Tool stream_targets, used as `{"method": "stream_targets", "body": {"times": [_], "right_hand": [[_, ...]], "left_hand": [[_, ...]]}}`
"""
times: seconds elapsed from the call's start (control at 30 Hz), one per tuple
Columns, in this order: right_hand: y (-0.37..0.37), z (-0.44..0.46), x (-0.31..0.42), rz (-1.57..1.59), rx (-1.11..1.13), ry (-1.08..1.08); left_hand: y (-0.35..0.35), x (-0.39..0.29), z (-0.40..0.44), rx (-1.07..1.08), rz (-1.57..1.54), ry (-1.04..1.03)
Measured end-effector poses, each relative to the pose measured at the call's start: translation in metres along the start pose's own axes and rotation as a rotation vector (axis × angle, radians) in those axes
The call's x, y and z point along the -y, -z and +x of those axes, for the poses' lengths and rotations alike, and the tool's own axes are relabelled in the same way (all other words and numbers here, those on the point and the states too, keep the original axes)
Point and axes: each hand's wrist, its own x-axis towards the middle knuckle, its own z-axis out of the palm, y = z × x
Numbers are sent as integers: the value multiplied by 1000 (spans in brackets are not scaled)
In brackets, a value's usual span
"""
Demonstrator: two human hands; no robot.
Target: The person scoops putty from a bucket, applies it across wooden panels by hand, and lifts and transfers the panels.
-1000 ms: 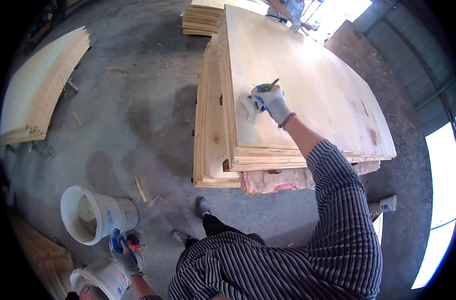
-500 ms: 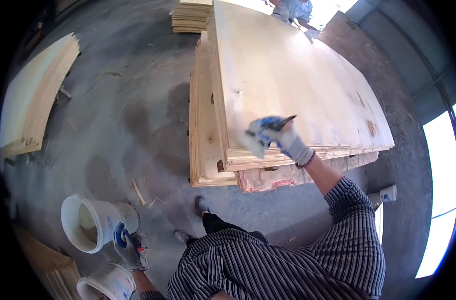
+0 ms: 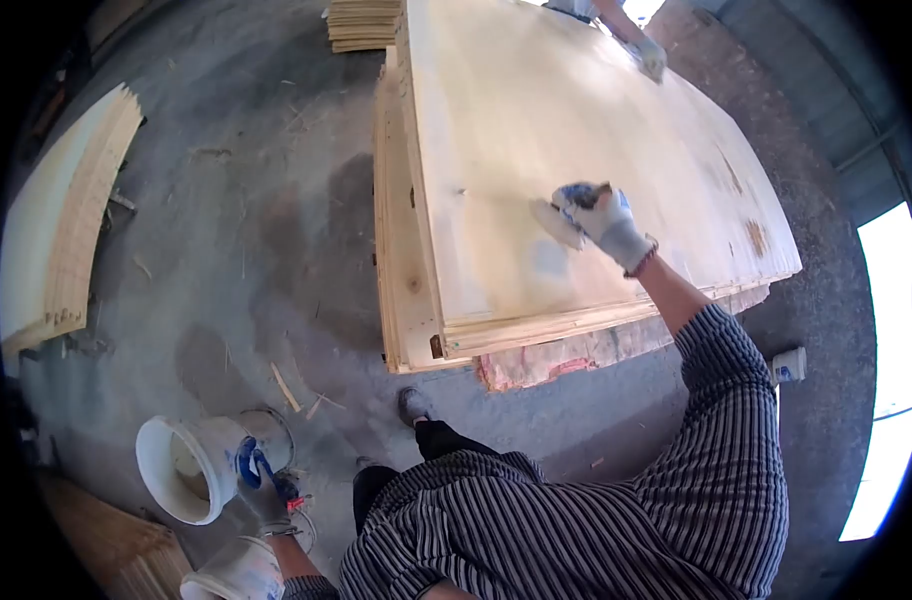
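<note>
My right hand, in a white and blue glove, grips a scraper with a dark handle and a wide pale blade. Its blade is low over or touching the top plywood sheet of a stack; contact is hard to judge. A damp-looking pale patch shows just below the blade. Beside the white bucket at lower left is my gloved left hand, its blue fingers curled. What it holds, if anything, is unclear; a small red thing shows at its side.
Across the stack, another person's gloved hand rests near the far edge. A second bucket stands below the first. More board stacks are at left and top. Wood splinters lie on the floor.
My right hand has moved the scraper up and right, farther onto the sheet. The other person's hand has shifted along the far edge. My left hand stays by the buckets.
</note>
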Motion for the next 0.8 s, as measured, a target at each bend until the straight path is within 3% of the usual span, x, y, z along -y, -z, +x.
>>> {"method": "stream_targets", "body": {"times": [0.1,0.17,0.23,0.33,0.4,0.43,0.5,0.57,0.63,0.7,0.77,0.8], "right_hand": [[-7,-46,18,152,179,160],[-5,-77,55,327,309,-19],[-23,-101,62,710,528,-132],[-76,-147,125,867,689,-89],[-111,-166,193,917,813,-87],[-125,-180,229,963,888,-110],[-157,-197,300,1047,1162,-21],[-204,-222,359,1096,1254,318],[-261,-243,406,902,1042,1031],[-296,-281,453,841,969,1132],[-367,-314,476,860,746,1350],[-395,-329,487,722,786,1369]], "left_hand": [[-8,-8,-2,46,78,-62],[-8,-16,0,37,160,-52],[-6,-15,4,111,156,-22],[11,-11,7,115,163,3],[35,-11,2,233,309,-163],[51,-8,-5,186,322,-133],[82,-1,-16,197,341,-158],[116,-3,-33,173,370,-92],[148,4,-50,61,321,-25],[174,16,-71,48,356,-54],[192,23,-92,-66,306,89],[200,29,-101,-65,310,74]]}}
